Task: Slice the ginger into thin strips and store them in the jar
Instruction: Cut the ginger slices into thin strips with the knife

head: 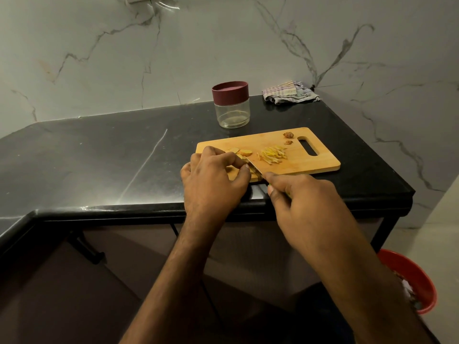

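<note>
Ginger slices (244, 153) near cutting board's (323, 162) front edge, under knife (254, 168).

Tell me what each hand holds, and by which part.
The right hand grips a steel-bladed knife by its handle. The left hand pinches a ginger slice; the exact part is hidden.

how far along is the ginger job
Done: a pile of thin yellow ginger strips lies on the wooden cutting board. In hand: the left hand steadies ginger slices while the right hand works the knife. Left: the maroon-lidded clear jar is closed.
</note>
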